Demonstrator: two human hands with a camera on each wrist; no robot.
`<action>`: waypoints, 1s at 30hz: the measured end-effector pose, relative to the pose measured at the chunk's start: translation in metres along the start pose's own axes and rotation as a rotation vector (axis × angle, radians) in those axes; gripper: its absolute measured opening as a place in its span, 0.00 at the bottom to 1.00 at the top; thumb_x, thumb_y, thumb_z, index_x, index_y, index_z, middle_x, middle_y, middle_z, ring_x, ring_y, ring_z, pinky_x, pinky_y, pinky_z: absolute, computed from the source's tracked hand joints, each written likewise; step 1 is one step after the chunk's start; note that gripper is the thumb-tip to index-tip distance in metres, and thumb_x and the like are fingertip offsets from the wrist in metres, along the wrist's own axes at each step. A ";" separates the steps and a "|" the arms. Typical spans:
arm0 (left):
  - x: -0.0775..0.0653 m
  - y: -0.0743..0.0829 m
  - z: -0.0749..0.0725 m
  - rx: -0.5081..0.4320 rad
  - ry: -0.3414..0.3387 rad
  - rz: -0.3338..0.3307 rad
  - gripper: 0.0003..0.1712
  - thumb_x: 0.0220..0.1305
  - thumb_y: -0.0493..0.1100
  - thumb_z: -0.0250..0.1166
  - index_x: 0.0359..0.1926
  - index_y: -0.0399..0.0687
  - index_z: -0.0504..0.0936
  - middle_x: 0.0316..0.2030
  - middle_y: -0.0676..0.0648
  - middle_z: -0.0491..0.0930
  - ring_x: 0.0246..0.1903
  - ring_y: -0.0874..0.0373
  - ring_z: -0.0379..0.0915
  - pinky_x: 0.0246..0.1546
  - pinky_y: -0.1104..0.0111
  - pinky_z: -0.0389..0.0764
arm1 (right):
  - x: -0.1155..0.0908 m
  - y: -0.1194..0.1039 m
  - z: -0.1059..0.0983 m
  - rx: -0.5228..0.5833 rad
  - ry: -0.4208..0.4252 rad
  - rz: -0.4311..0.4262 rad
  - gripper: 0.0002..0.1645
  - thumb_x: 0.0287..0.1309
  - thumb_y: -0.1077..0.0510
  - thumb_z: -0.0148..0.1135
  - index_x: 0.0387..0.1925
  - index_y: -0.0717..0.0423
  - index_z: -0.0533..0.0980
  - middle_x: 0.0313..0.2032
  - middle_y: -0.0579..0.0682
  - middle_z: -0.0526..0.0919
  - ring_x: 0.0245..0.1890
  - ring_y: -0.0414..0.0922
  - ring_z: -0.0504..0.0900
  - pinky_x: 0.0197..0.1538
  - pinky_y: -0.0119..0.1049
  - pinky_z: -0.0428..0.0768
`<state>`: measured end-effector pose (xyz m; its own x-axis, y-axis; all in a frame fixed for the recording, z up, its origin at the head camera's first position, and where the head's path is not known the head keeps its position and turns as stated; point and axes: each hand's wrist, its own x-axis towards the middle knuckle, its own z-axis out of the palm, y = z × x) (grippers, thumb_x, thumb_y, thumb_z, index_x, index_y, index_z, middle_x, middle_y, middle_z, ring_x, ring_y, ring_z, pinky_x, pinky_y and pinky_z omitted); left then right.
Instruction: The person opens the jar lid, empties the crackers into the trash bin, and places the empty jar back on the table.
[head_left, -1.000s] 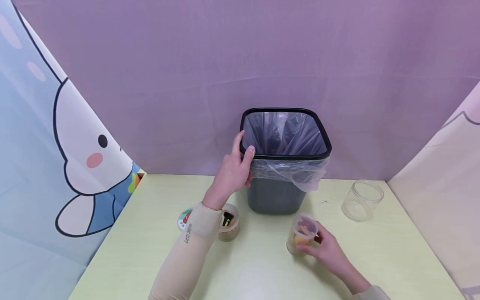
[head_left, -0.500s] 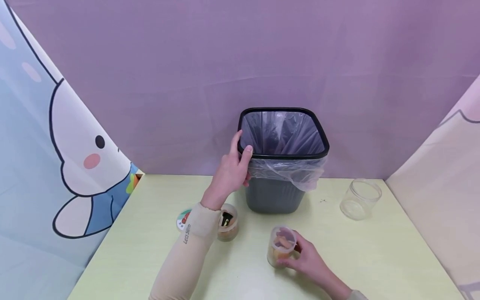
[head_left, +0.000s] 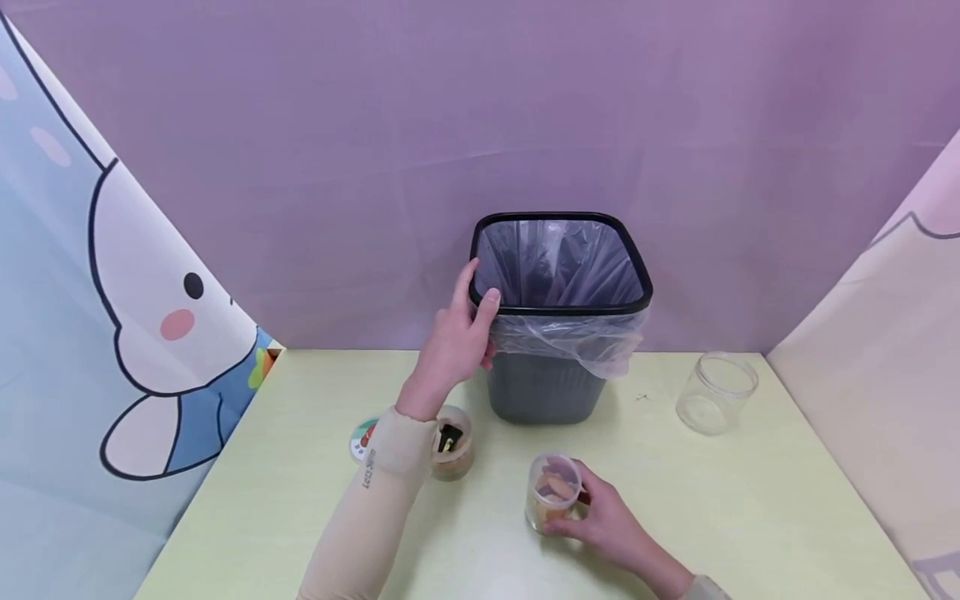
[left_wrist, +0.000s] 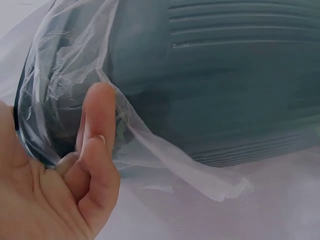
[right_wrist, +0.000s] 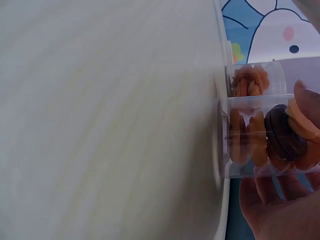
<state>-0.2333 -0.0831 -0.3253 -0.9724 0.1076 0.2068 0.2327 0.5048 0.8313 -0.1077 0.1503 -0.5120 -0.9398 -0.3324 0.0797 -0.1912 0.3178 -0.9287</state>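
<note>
My left hand [head_left: 453, 337] grips the left front corner of a grey trash bin [head_left: 547, 392], thumb and forefinger at its black rim. In the left wrist view, the curled fingers [left_wrist: 100, 115] lie against the clear liner bag [left_wrist: 67, 70] folded over the bin's side. My right hand [head_left: 607, 521] holds a clear plastic jar [head_left: 551, 496] from its right side. Inside the jar, the right wrist view shows brown cookies and a dark sandwich cookie [right_wrist: 284, 132]. The jar is upright, its base right at the table.
A second clear jar [head_left: 452, 458] with cookies and a small black item stands beside the left forearm. A round printed lid [head_left: 362, 437] is partly hidden by the sleeve. An empty clear jar [head_left: 716, 396] stands at the right on the pale table [head_left: 750, 517]. Purple cloth [head_left: 337, 167] hangs behind.
My right hand has moved left and slightly toward me with the cookie jar. The left hand keeps its place at the bin's rim; the whole view has shifted slightly.
</note>
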 end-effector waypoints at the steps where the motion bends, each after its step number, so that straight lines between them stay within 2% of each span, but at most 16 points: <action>1: 0.000 0.000 -0.001 0.002 0.001 0.004 0.42 0.68 0.76 0.42 0.77 0.78 0.42 0.18 0.44 0.78 0.12 0.50 0.76 0.26 0.60 0.80 | 0.000 0.000 0.000 -0.001 -0.001 -0.001 0.49 0.36 0.53 0.84 0.64 0.47 0.71 0.53 0.43 0.81 0.55 0.45 0.78 0.60 0.42 0.75; 5: -0.004 -0.002 -0.004 -0.011 0.005 0.040 0.42 0.68 0.75 0.45 0.78 0.77 0.44 0.19 0.47 0.80 0.14 0.53 0.78 0.30 0.60 0.78 | 0.000 -0.001 -0.001 -0.002 -0.003 -0.006 0.49 0.37 0.53 0.84 0.64 0.49 0.71 0.53 0.46 0.81 0.54 0.46 0.79 0.60 0.42 0.76; 9: -0.011 -0.008 -0.006 -0.055 0.016 0.092 0.40 0.70 0.71 0.48 0.78 0.76 0.45 0.23 0.48 0.84 0.17 0.55 0.79 0.30 0.60 0.78 | 0.001 -0.003 -0.002 0.009 -0.010 -0.013 0.48 0.38 0.53 0.83 0.64 0.50 0.71 0.53 0.48 0.81 0.55 0.48 0.78 0.59 0.41 0.76; 11: -0.017 -0.011 -0.007 -0.083 0.021 0.121 0.38 0.72 0.66 0.50 0.78 0.75 0.46 0.26 0.47 0.85 0.19 0.55 0.80 0.29 0.59 0.79 | 0.001 -0.004 -0.002 0.018 -0.014 -0.015 0.48 0.38 0.53 0.83 0.64 0.51 0.71 0.53 0.48 0.81 0.55 0.49 0.78 0.59 0.40 0.76; 15: -0.031 -0.015 -0.006 -0.122 0.035 0.146 0.37 0.74 0.57 0.55 0.78 0.73 0.49 0.35 0.50 0.87 0.25 0.58 0.82 0.35 0.58 0.82 | 0.001 -0.005 -0.003 0.023 -0.017 -0.007 0.49 0.38 0.53 0.83 0.64 0.51 0.71 0.54 0.48 0.80 0.55 0.49 0.78 0.59 0.39 0.76; 19: -0.045 -0.017 -0.005 -0.135 0.051 0.167 0.35 0.74 0.49 0.58 0.77 0.61 0.56 0.43 0.52 0.86 0.32 0.61 0.83 0.37 0.60 0.82 | 0.000 -0.003 -0.002 0.019 -0.020 0.006 0.49 0.38 0.53 0.84 0.64 0.51 0.71 0.54 0.48 0.80 0.56 0.49 0.78 0.59 0.40 0.76; 23: -0.058 -0.021 0.000 -0.116 0.065 0.205 0.26 0.73 0.43 0.59 0.69 0.51 0.69 0.47 0.53 0.86 0.40 0.63 0.82 0.34 0.64 0.81 | 0.000 -0.002 -0.002 0.020 -0.017 0.015 0.49 0.37 0.53 0.84 0.64 0.50 0.71 0.54 0.48 0.81 0.55 0.49 0.78 0.59 0.41 0.76; 27: -0.071 -0.030 0.007 -0.107 0.028 0.244 0.15 0.72 0.41 0.60 0.57 0.47 0.80 0.47 0.55 0.85 0.45 0.62 0.80 0.43 0.62 0.80 | 0.000 -0.002 -0.002 0.036 -0.016 0.014 0.49 0.37 0.54 0.84 0.64 0.52 0.71 0.54 0.49 0.81 0.55 0.49 0.78 0.60 0.42 0.76; 30: -0.081 -0.037 0.015 -0.093 -0.052 0.270 0.12 0.72 0.42 0.60 0.53 0.48 0.82 0.47 0.57 0.83 0.45 0.62 0.78 0.48 0.61 0.79 | -0.001 -0.003 -0.001 0.041 -0.017 0.023 0.49 0.37 0.54 0.84 0.64 0.53 0.71 0.54 0.49 0.81 0.56 0.50 0.78 0.60 0.44 0.76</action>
<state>-0.1637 -0.0980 -0.3802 -0.8742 0.2723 0.4021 0.4810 0.3716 0.7941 -0.1069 0.1510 -0.5091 -0.9387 -0.3408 0.0526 -0.1579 0.2893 -0.9441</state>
